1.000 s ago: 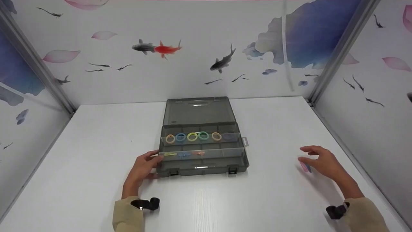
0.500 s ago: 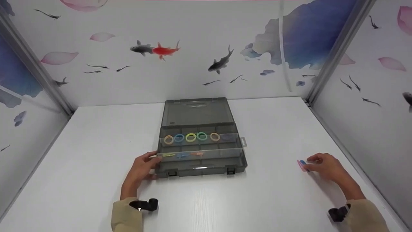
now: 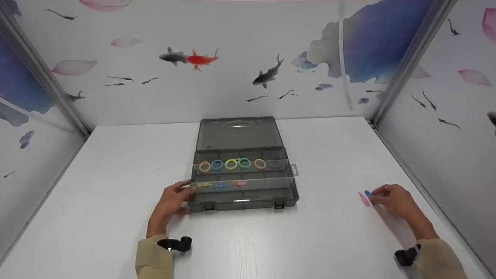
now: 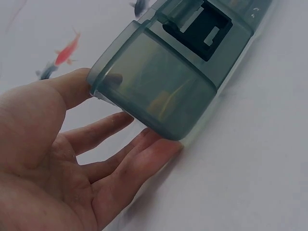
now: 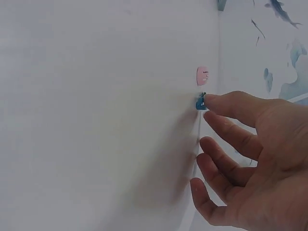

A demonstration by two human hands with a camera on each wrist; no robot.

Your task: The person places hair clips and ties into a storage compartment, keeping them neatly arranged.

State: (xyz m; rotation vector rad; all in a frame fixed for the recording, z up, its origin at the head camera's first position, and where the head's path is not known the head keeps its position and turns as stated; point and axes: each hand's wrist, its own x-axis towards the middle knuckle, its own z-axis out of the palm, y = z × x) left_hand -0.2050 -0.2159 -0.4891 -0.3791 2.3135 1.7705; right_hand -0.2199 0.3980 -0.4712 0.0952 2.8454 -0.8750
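Observation:
A translucent grey compartment box [image 3: 244, 201] lies with its lid [image 3: 239, 133] raised back. My left hand [image 3: 170, 201] holds its left front corner; in the left wrist view the thumb is over the rim and the fingers touch the side wall. On the right, my right hand [image 3: 397, 201] pinches a small blue hair clip [image 3: 368, 193] between thumb and forefinger, near the tabletop. A pink hair clip [image 3: 364, 199] lies just left of it. Inside the box are coloured rings [image 3: 231, 164] in the back row and yellow, blue and orange clips [image 3: 221, 185] farther forward.
The box stands on a white table [image 3: 248, 244], close to the back wall [image 3: 232, 100]. Printed fish and petals decorate the panels around it. A hanging tab [image 3: 295, 169] sticks out from the box's right side.
My right hand has come down and its fingers have closed on the blue clip. That clip has shifted slightly away from the pink one. The left hand stays at the box.

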